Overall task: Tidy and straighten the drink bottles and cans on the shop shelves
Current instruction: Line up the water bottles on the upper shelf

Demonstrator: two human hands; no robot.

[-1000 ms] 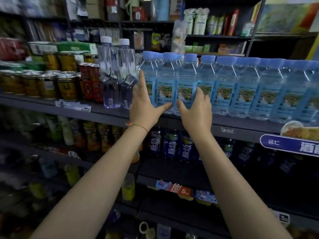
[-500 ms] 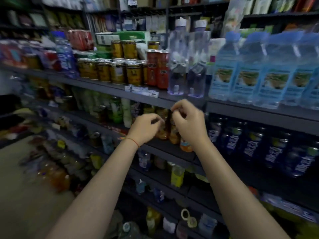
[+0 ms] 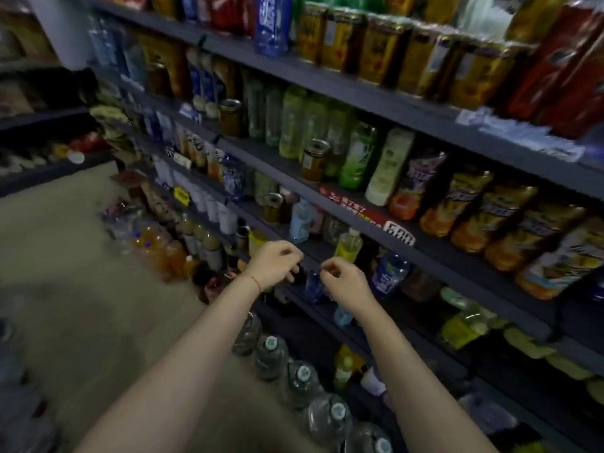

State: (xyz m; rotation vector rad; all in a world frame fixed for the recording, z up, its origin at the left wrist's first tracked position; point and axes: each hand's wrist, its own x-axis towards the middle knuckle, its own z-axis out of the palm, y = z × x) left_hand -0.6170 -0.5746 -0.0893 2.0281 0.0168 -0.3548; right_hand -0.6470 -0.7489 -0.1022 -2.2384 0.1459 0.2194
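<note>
Two bare hands, the left hand [image 3: 274,261] and the right hand [image 3: 343,282], hover near a grey metal shelf [image 3: 330,253], fingers curled together, holding nothing. Below stand five large clear water jugs [image 3: 299,384] in one row on the floor.

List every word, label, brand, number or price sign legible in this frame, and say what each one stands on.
Nothing can be quoted with confidence.
White price tag on the shelf edge: dark digits, too blurred to read.
Red strip on the same edge: printed characters, unreadable.
Yellow tag further left: unreadable.
Labels on the gold cans, green bottles and orange juice bottles: smeared by motion blur.
</note>
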